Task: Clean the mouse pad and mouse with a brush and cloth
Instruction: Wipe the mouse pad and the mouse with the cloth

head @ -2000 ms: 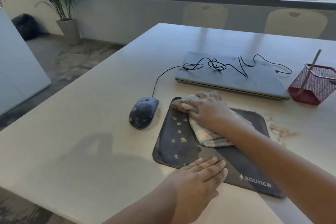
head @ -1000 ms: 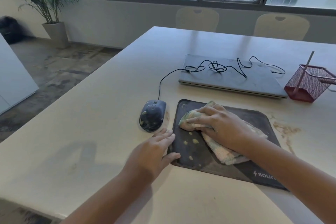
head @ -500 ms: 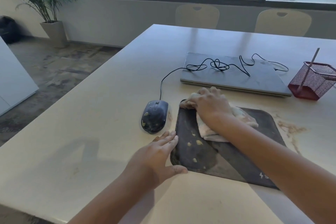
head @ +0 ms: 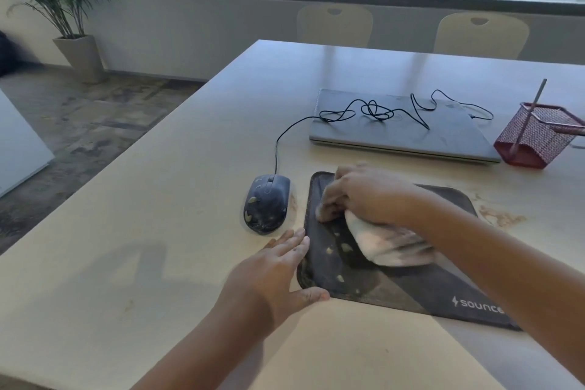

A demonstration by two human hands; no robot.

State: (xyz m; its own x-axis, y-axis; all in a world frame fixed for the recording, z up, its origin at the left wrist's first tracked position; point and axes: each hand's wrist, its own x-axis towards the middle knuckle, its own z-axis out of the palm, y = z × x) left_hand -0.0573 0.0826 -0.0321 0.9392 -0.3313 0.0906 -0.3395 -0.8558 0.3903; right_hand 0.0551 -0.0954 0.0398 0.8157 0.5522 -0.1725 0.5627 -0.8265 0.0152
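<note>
A dark mouse pad (head: 402,288) lies on the table, dotted with pale crumbs near its left side. My right hand (head: 367,196) presses a bunched pale cloth (head: 389,244) onto the pad's far left part. My left hand (head: 275,269) lies flat, fingers spread, at the pad's near left corner, thumb along its front edge. A dark wired mouse (head: 267,203) speckled with dirt sits just left of the pad, apart from both hands. A thin brush handle (head: 535,104) sticks up from the red mesh holder (head: 538,136).
A closed grey laptop (head: 399,133) lies behind the pad with the mouse cable (head: 373,111) coiled on it. Brown dirt (head: 500,217) marks the table right of the pad. Two chairs (head: 335,25) stand at the far edge; a potted plant (head: 72,22) stands on the floor at left.
My right hand has rubbed the cloth back and forth over the pad's far left part. My left hand shifted from the pad's front edge to its left corner and stays there.
</note>
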